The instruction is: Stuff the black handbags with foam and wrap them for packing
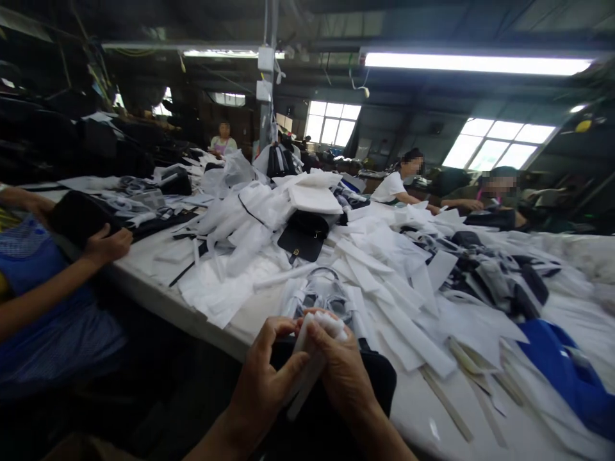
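Both my hands hold a bunched piece of thin white packing foam [307, 349] near the front edge of the table. My left hand [266, 371] pinches its left side, thumb toward the middle. The fingers of my right hand [343, 365] wrap round the other side, thumb on top. Under my hands lies a black bag [379, 378], mostly hidden by them. Just beyond it, clear plastic wrapping covers a curved handle [324, 275] and some metal-looking parts. A black bag with its flap hanging down [303, 240] sits farther back in the pile.
White foam sheets and strips [403, 314] cover much of the table [225, 336]. To the right are dark wrapped parts [494, 269] and a blue bag [567, 371]. On the left a co-worker's hand [108, 246] holds a black bag [81, 218]. Several people sit across the table.
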Demonstrator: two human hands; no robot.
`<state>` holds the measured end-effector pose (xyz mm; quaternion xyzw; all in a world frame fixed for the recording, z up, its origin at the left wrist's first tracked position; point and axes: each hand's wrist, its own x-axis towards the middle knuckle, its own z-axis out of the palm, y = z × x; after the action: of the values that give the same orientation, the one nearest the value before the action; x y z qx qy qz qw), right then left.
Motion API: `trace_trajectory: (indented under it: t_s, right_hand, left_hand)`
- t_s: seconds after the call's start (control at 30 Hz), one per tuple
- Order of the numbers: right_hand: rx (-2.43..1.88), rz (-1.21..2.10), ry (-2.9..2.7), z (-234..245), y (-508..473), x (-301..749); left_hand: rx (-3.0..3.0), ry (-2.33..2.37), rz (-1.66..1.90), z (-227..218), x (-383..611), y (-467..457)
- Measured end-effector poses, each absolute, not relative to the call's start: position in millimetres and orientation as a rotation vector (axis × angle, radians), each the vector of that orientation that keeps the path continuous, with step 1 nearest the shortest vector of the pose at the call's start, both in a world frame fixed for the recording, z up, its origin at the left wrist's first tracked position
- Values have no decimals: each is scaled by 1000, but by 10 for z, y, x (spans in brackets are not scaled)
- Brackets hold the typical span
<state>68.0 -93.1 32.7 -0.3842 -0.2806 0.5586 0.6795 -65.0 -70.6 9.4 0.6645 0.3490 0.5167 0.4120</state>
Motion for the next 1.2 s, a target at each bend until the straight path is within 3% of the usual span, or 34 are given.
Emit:
trace_trajectory:
  t_s: [0.43,0.67,0.83,1.07,1.2]
  right_hand:
    - [-766,1296,-584,293,-977,717]
    - [-721,1392,-579,393,-1017,751]
    - [-657,1294,-503,479,-1013,793]
    - [-717,1175,-276,498,-896,1092]
    - [-804,1131,-165,542,-880,1207]
  left_hand:
    - [2293,758,1564,227,-643,-706]
    - [2405,654,1542,160,-619,-648]
    - [2305,835,1560,19,-595,-747]
    - [1648,944,944,51,-595,-856]
    - [1347,810,848,165,-571,-843]
